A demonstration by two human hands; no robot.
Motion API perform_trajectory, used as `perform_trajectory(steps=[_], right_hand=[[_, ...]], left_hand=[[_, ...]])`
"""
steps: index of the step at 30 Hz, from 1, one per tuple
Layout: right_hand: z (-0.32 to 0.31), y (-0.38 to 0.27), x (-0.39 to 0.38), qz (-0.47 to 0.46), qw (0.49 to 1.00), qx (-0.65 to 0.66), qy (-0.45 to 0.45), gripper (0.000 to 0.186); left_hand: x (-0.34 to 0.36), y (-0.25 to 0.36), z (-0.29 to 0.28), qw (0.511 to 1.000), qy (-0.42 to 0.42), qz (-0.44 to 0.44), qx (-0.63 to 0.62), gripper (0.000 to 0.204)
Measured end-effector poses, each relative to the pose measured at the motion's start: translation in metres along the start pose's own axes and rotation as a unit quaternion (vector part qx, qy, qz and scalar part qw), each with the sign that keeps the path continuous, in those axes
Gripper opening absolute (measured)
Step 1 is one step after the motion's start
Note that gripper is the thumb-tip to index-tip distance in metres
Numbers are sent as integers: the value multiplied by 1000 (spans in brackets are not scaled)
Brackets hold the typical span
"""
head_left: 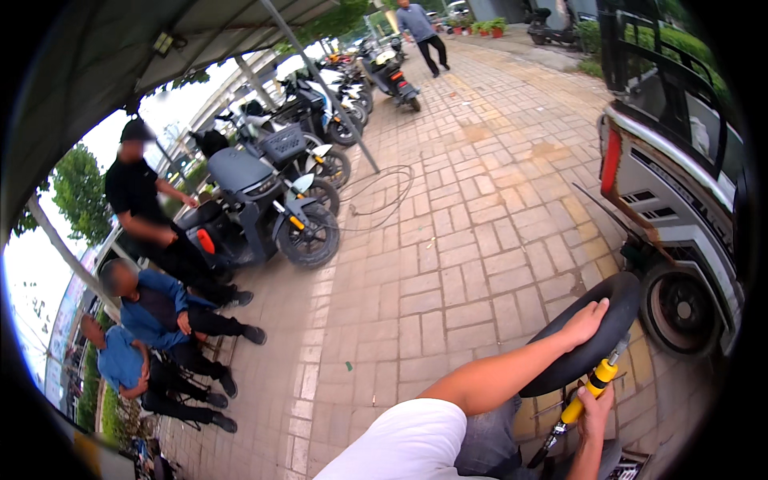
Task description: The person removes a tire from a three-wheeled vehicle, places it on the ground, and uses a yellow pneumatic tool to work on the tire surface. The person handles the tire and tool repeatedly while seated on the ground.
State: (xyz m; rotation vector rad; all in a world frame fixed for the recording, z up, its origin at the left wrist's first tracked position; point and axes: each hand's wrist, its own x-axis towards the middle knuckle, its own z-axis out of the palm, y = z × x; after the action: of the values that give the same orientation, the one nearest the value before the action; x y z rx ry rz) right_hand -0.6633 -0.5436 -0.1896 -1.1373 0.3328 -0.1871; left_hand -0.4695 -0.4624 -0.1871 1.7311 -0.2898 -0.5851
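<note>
A swollen black rubber inner tube [552, 368] stands tilted in front of me at the lower right. My left hand [586, 323] lies on its upper side, fingers stretched over the rubber. Below it, my right hand [596, 410] is wrapped round a yellow hand-held power tool [574, 406] with a metal nose and a dark tail end. The tool's nose points up toward the tube's lower edge; I cannot tell whether it touches. My bent leg in grey trousers is partly hidden behind my left arm.
A three-wheeled vehicle [676, 192] with a small rear wheel [682, 310] stands close on the right. Parked scooters [260, 184] line the left under a canopy. Two people sit and one stands there; another person [422, 34] is on the far paving. A thin cable [396, 210] loops on the bricks.
</note>
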Motion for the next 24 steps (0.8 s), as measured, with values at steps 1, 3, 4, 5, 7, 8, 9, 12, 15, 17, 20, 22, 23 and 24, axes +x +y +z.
perform_trajectory(steps=[1, 3, 4, 5, 7, 8, 9, 12, 15, 17, 20, 22, 23, 24], right_hand=[[-4, 1, 1, -7, 1000, -3, 6, 64], [-5, -7, -1, -9, 1000, -17, 10, 65], [-9, -8, -1, -11, 1000, -19, 10, 65], [-12, -7, -2, -10, 1000, -24, 8, 65], [-16, 0, -1, -4, 1000, -26, 16, 65], [-16, 1, 0, 3, 999, -40, 2, 66], [-20, 5, 1, 4, 999, -36, -1, 67], [-19, 16, 1, 19, 1000, -16, -19, 69], [-23, 12, 2, 6, 1000, -4, 5, 69], [-21, 0, 2, 20, 1000, 19, 8, 67], [-37, 8, 15, 19, 998, 55, -11, 59], [-33, -2, 21, 22, 998, 64, -9, 53], [-35, -6, 24, 17, 998, 62, 7, 52], [-34, -15, 24, 29, 997, 66, 29, 46]], left_hand=[[-3, 13, 0, 999, -30, -11, -3, 72], [-17, 33, 3, 998, -52, -11, 41, 75], [-19, 37, 8, 995, -49, 3, 87, 77], [-23, 37, 13, 990, -44, 15, 130, 80], [-18, 32, 12, 989, -39, 11, 145, 81], [-17, 22, 9, 988, -36, 3, 150, 83], [-16, 21, 9, 990, -21, -7, 136, 78], [0, -12, -2, 1000, -25, -12, 10, 72], [-11, 20, 1, 993, -105, -56, 25, 79], [-10, 18, 1, 986, -84, 24, 142, 85], [-4, 11, 7, 980, -132, 33, 144, 110], [-6, 7, 1, 990, -127, -18, 61, 109], [-6, 8, -2, 991, -112, -11, 74, 107], [-9, 12, -3, 993, -100, -1, 67, 105]])
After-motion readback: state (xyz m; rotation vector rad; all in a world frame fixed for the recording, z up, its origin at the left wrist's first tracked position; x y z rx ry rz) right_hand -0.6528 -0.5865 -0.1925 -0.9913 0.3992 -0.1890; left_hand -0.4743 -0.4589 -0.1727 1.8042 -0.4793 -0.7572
